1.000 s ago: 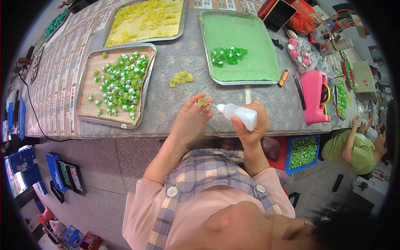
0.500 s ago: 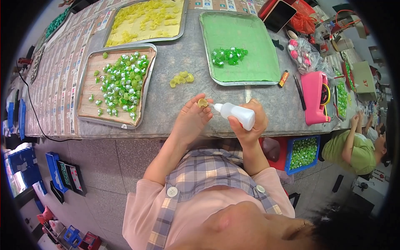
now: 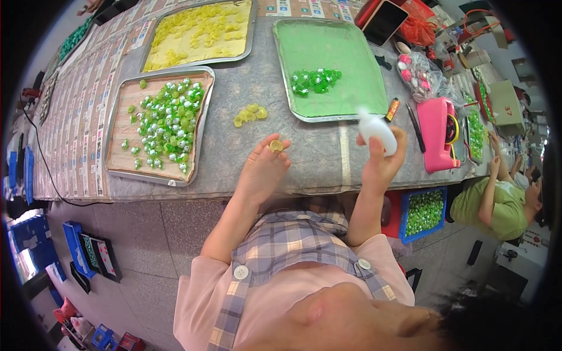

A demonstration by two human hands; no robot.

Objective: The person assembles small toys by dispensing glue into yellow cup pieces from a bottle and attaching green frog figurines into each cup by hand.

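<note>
Between the fingertips of my left hand (image 3: 264,167) is a small translucent yellow cup-shaped piece (image 3: 276,145). My right hand (image 3: 383,158) is wrapped round a white squeeze bottle (image 3: 378,133), its nozzle tilted up and away from the yellow piece; the bottle is blurred. Just beyond my left hand, a little pile of similar yellow pieces (image 3: 250,114) lies on the grey table cover. Past the bottle, a green-lined tray (image 3: 333,47) holds a cluster of green pieces with white eye-like balls (image 3: 315,81).
On the left stands a metal tray (image 3: 124,165) with many green-and-white pieces; behind it is a tray of yellow pieces (image 3: 196,32). A pink holder (image 3: 434,134), a black pen-like tool (image 3: 417,128) and an orange tube (image 3: 393,109) lie to the right. A co-worker (image 3: 492,202) sits far right.
My right hand has drawn the bottle away from the yellow piece, to the right and upward. My left hand, still holding the piece, has shifted slightly left.
</note>
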